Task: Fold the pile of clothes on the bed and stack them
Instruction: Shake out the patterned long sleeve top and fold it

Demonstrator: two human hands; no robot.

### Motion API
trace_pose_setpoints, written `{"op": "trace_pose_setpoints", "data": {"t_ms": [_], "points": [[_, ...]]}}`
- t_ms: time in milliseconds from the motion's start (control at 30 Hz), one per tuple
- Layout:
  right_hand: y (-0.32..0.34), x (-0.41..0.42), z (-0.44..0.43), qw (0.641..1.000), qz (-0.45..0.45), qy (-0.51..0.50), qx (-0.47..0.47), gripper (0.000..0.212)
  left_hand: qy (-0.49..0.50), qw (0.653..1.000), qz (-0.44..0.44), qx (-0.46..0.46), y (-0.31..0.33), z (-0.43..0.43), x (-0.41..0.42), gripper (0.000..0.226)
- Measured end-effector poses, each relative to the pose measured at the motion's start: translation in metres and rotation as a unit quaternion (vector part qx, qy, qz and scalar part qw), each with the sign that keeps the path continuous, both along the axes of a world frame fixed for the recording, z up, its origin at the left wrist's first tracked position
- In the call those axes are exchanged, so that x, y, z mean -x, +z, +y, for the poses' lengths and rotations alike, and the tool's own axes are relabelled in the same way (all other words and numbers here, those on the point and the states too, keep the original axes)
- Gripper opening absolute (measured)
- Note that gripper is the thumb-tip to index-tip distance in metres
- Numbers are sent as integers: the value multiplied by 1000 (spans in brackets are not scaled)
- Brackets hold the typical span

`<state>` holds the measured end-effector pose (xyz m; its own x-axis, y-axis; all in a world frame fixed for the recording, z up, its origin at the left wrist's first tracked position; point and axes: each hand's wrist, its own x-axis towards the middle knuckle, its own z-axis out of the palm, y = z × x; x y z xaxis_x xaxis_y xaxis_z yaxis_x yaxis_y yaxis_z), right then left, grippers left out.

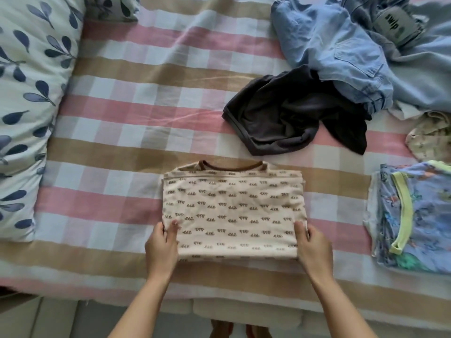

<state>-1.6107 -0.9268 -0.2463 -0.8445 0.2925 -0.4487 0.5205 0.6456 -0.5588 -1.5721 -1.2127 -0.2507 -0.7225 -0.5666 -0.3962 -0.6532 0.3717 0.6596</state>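
A cream shirt with small brown squiggles and a brown collar lies folded into a rectangle near the bed's front edge. My left hand grips its near left corner, thumb on top. My right hand grips its near right corner the same way. Behind it to the right is the unfolded pile: a dark grey garment, light blue denim and a pale blue-grey garment. A folded blue printed garment with yellow trim lies at the right edge.
The bed has a pink, tan and white checked sheet. A leaf-print pillow fills the left side. A small cream floral garment sits by the right edge. A grey "swip" label shows in the pile. Floor lies below the bed's front edge.
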Motion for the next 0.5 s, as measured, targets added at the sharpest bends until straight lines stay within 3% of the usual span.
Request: {"op": "trace_pose_setpoints", "data": {"t_ms": [100, 233, 300, 367, 433, 500], "points": [[-4, -40, 3, 1000, -16, -15, -12, 43, 15, 1000, -8, 0, -6, 9, -36, 44], [-9, -56, 3, 999, -2, -30, -39, 43, 23, 998, -46, 32, -13, 13, -46, 32], [-9, -56, 5, 999, -1, -31, -40, 41, 38, 995, -42, 82, -9, 16, -39, 25], [-9, -56, 9, 999, 0, -37, -22, 36, 31, 985, -22, 168, -1, 26, -28, 36], [-6, -58, 13, 999, 1, -45, 15, 29, -32, 981, 37, 186, 11, 51, -11, 33], [-2, -59, 16, 996, -8, -65, 65, 20, -144, 977, 102, 120, 23, 90, 8, 19]]}}
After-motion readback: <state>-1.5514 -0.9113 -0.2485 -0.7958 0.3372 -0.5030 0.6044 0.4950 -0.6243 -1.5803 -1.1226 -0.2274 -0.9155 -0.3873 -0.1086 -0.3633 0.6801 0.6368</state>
